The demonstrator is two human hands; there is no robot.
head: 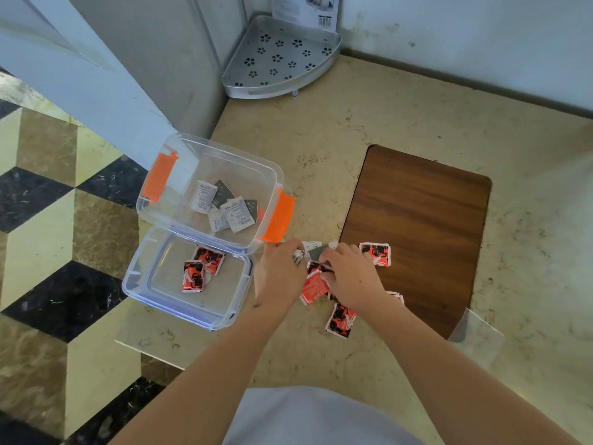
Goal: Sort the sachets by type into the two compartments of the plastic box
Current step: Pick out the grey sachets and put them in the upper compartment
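Note:
A clear plastic box with orange clips stands open on the counter; its far part holds several white and grey sachets. The near part, blue-rimmed, holds two red-and-black sachets. A loose pile of red sachets lies right of the box, with one on the wooden board and another nearer me. My left hand pinches a white sachet at the pile's top. My right hand presses on the pile, its fingers over a grey sachet.
A brown wooden board lies on the beige stone counter. A perforated metal corner shelf sits at the back by the wall. The counter's edge drops to a patterned tile floor on the left. A clear bag lies right.

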